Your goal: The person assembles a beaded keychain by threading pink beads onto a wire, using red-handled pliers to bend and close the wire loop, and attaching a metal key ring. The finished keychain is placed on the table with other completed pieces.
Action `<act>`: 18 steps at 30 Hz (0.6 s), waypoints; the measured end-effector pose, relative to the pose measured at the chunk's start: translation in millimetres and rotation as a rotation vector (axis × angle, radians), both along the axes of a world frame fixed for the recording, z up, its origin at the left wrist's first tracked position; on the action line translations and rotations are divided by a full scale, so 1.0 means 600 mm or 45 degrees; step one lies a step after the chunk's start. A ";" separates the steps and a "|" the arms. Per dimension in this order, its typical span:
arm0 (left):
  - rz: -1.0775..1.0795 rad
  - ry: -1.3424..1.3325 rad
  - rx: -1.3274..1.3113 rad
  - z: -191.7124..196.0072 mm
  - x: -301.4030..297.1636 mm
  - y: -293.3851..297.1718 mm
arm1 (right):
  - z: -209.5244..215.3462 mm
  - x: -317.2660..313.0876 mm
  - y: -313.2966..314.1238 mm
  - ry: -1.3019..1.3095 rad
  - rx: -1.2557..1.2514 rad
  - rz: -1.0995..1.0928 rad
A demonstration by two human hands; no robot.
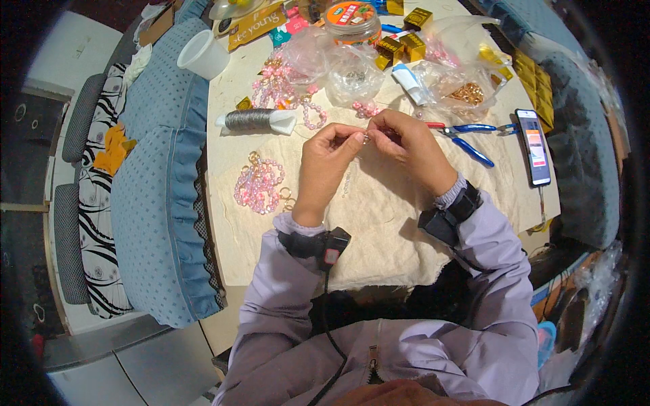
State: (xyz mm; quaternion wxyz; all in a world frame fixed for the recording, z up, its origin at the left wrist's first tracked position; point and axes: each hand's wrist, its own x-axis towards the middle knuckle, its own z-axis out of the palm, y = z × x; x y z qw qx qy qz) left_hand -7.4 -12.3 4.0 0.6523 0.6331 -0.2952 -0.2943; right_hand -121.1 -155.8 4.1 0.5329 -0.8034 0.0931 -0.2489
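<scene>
Over the cream cloth [386, 223], my left hand [323, 168] and my right hand [414, 150] meet with fingers pinched together. Between the fingertips shows a tiny shiny piece [366, 138], too small to name. Just beyond them lies a cluster of pink beads [366, 108]. Left of my left hand is a heap of pink bead strands [260, 185] with gold rings [287, 199] beside it. A spool of grey thread [252, 122] lies farther up, near a pink bead loop [314, 113]. Blue-handled pliers [474, 150] rest to the right of my right hand.
A phone [534, 147] lies at the table's right side. Along the back are a clear bag of gold pieces [467, 93], a lidded jar [352, 24], gold boxes [411, 46] and a white tube [410, 84]. A white plastic tub [204, 57] stands at the back left.
</scene>
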 end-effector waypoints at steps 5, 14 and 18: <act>0.007 0.017 -0.003 -0.004 0.004 0.000 | -0.006 0.001 0.000 0.034 0.124 -0.006; 0.038 0.286 -0.027 -0.014 0.008 0.000 | -0.017 0.009 0.004 0.035 0.197 -0.033; 0.069 0.311 -0.062 -0.013 0.009 0.000 | -0.012 0.008 0.015 -0.071 0.153 -0.114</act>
